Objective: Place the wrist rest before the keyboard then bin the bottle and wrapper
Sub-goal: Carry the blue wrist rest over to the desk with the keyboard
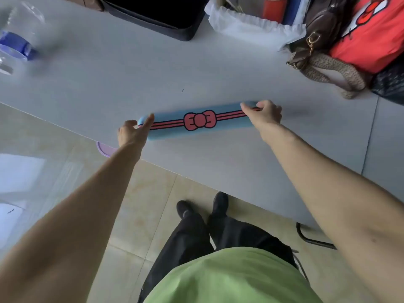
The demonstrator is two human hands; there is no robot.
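You have the blue wrist rest by both ends, one of your hands at each: your right hand is closed around the far right tip with thumb and fingers pinching it, while your left hand is looser, fingers extended along the left tip and only partly curled, so it seems to steady the pad more than clamp it. Holding a long soft pad at both ends like this keeps it straight and lets you square it to whatever it must line up with. It lies on, or just above, the grey counter, near the front edge, bow print facing up — motion blur leaves that unclear. No keyboard shows in this view, so you cannot yet judge the placement against it; the first step looks unfinished. One clear plastic bottle with a blue label lies blurred at the far left of the counter, well apart from the pad. One dark bin sits at the back, and beside it one white-lined basket, then one brown handbag. The wrapper is nowhere you can make out. A lilac rim peeks from under the counter edge by your left wrist.
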